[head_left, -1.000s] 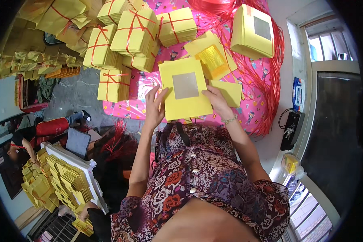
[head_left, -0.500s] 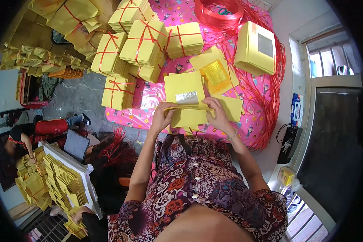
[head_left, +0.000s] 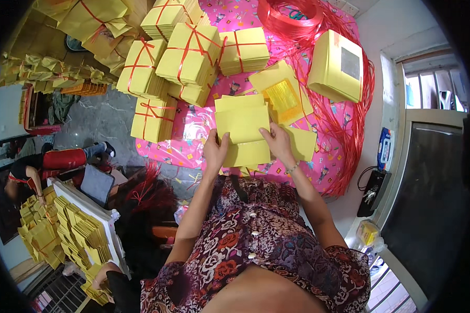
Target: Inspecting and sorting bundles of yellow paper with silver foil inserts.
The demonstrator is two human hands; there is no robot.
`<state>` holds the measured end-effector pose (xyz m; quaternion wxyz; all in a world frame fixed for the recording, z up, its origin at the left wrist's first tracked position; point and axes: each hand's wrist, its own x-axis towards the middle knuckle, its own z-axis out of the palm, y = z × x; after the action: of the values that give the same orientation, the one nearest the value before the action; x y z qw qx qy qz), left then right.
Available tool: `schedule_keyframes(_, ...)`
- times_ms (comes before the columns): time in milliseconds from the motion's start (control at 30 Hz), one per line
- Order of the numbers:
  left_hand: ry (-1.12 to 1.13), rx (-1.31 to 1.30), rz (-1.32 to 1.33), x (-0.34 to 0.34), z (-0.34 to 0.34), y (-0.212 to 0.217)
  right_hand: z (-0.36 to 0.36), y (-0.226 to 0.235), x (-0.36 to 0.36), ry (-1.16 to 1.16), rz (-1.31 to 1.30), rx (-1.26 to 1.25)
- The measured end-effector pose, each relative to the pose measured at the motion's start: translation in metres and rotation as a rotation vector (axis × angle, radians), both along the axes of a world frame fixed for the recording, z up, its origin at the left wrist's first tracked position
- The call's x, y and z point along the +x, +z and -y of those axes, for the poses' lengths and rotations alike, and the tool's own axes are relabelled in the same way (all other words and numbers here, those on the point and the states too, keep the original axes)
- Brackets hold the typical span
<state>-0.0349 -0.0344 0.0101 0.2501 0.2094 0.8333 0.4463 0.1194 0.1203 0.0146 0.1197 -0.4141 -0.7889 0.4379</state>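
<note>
Hands first: your left hand [head_left: 215, 149] grips the left edge of a folded yellow paper sheet [head_left: 244, 123], fingers curled over the top and thumb under it, and your right hand [head_left: 278, 143] pinches the same sheet at its right edge. Both are closed on the paper, which you hold flat just above a loose yellow paper stack [head_left: 253, 153] lying on the pink patterned mat [head_left: 190, 130]. The held sheet sits between your two hands, near the front edge of the mat and close to your body; a wider yellow sheet shows just behind it, touching or overlapping it, and you cannot tell from this view whether it is part of the same piece.

To your right of the sheet, just beside your right hand, lies an open yellow packet with shiny gold foil [head_left: 282, 96]. Farther right and back rests a yellow box with a grey square panel [head_left: 338, 65], tilted on a tangle of red plastic string [head_left: 352, 130] that spreads over the right side of the mat; a coil of red string [head_left: 290, 15] lies at the back. Behind and to your left stand several tied yellow paper bundles [head_left: 188, 55], each bound crosswise in red string, one of them [head_left: 153, 119] at the left edge of the mat. At lower left, well apart from you, a white board [head_left: 96, 211] carries rows of more yellow paper beside another person [head_left: 34, 172].
</note>
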Motion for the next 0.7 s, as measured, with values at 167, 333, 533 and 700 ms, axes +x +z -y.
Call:
schedule_keyframes(167, 0.048, 0.007, -0.032, 0.005, -0.001, -0.009, -0.002, 0.002, -0.005, -0.001, 0.048, 0.001)
schedule_keyframes(333, 0.062, -0.063, -0.038, 0.005, -0.005, 0.001, -0.002, -0.003, -0.009, -0.062, 0.074, -0.016)
schedule_keyframes(533, 0.061, -0.094, -0.058, 0.007, -0.009, 0.005, -0.004, -0.014, -0.01, -0.115, 0.095, -0.039)
schedule_keyframes(700, 0.072, -0.078, -0.067, 0.008, -0.012, 0.009, -0.004, -0.014, -0.012, -0.14, 0.107, -0.078)
